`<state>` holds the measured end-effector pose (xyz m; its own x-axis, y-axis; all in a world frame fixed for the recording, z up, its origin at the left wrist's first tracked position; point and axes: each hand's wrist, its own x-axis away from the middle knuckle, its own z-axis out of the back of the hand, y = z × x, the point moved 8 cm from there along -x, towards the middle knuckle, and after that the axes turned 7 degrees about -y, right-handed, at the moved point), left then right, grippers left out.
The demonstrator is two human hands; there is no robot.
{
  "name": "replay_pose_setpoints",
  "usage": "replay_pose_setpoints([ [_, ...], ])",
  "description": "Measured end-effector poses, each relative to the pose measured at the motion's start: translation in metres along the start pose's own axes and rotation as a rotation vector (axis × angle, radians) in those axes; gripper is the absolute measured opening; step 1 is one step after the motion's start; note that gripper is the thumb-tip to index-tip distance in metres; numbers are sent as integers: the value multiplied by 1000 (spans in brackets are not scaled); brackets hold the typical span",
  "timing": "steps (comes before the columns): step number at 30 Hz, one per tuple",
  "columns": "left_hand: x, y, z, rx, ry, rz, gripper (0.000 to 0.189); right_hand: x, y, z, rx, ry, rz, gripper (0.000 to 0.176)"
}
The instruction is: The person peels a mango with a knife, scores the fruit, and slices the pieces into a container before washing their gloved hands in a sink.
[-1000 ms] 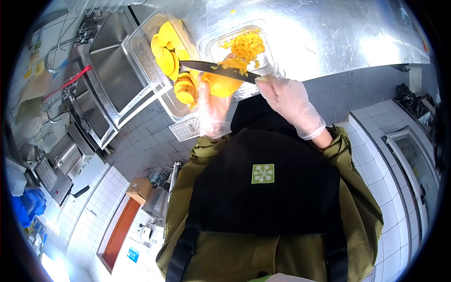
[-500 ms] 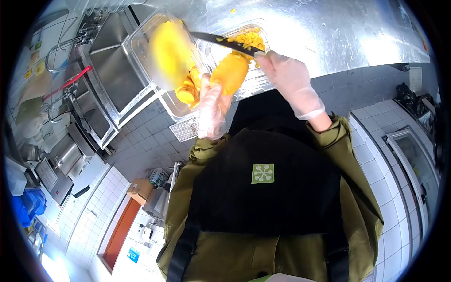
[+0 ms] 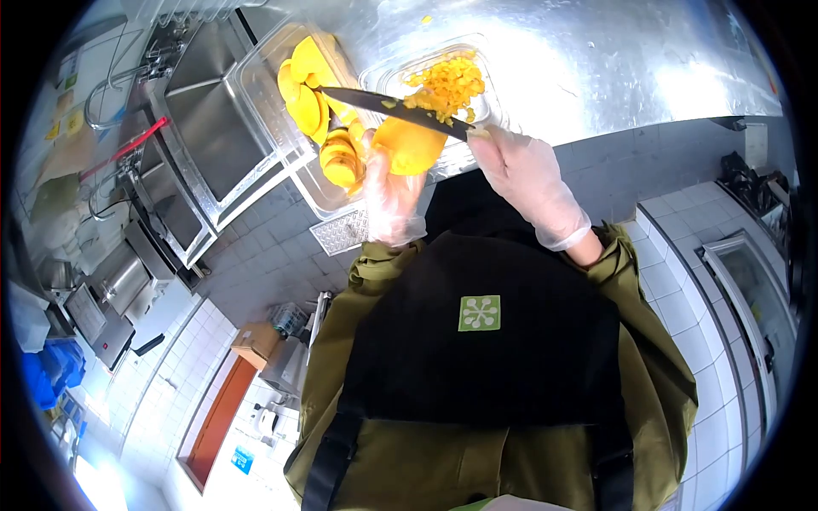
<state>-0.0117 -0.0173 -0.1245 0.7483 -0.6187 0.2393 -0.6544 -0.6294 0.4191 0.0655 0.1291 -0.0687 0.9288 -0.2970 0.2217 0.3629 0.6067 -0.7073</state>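
Note:
My left hand (image 3: 394,200), in a clear glove, is wrapped round a piece of mango (image 3: 411,146) with orange-yellow flesh. My gloved right hand (image 3: 524,175) grips the handle of a knife (image 3: 375,101). Its dark blade points left and crosses over the upper edge of the mango piece, with small bits of mango stuck to it. Just beyond, a clear plastic container (image 3: 492,64) holds diced mango (image 3: 452,83). Left of my left hand, mango slices (image 3: 302,98) and more mango pieces (image 3: 339,162) lie in a larger clear container (image 3: 256,75).
A shiny steel worktop (image 3: 579,60) runs under the containers, with one stray mango bit (image 3: 426,19) on it. To the left is a steel sink (image 3: 204,119) with taps. A cardboard box (image 3: 254,344) stands farther back at lower left.
A blurred yellow piece over the left container has come down, and mango slices now show there sharply. The knife and the held mango piece have shifted slightly down.

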Motion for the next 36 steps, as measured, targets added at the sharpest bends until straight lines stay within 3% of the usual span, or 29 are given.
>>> replay_pose_setpoints([
  [7,-2,-2,-5,45,32,17,38,4,-7,-1,47,75,79,25],
  [13,-4,-4,-3,-4,6,-1,47,2,-5,-19,189,87,-75,26],
  [19,-4,-14,-5,6,57,39,55,-7,-11,-15,278,278,-43,29],
  [22,2,-10,-18,-26,39,7,54,-19,13,-8,155,231,-172,36],
  [23,3,-7,-17,-55,34,-24,45,-19,19,-8,68,199,-169,37],
  [26,2,-5,-5,-93,-38,12,49,-12,11,-2,-4,110,-125,35],
  [30,1,-2,-6,-79,9,-13,48,3,-2,-2,82,71,-30,26],
  [36,-1,-6,-6,-66,-42,27,52,2,-1,-14,162,62,-78,24],
])
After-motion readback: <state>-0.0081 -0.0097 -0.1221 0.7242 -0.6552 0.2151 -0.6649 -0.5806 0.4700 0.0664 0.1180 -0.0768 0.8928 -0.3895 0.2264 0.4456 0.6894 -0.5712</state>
